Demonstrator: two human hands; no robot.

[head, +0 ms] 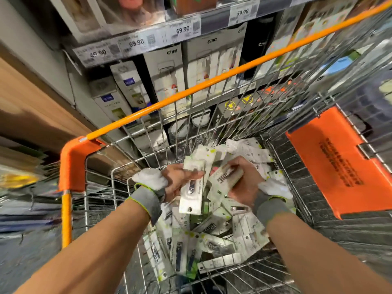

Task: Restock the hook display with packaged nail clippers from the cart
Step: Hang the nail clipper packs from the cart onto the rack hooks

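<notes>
Both my arms reach down into a wire cart (212, 128) whose floor is covered with several white-and-green carded nail clipper packs (214, 245). My left hand (180, 179) grips a stack of packs (192, 194), the top one face up with a clipper showing under its blister. My right hand (244, 183) holds another pack (227, 177) with its barcode side up, just right of the stack. No hook display is in view.
The cart has an orange top rail (212, 81) and an orange corner (73, 164) at the left. An orange fold-down flap (339, 162) sits at the right. Behind the cart are store shelves of boxed goods (165, 75) with price tags (135, 42).
</notes>
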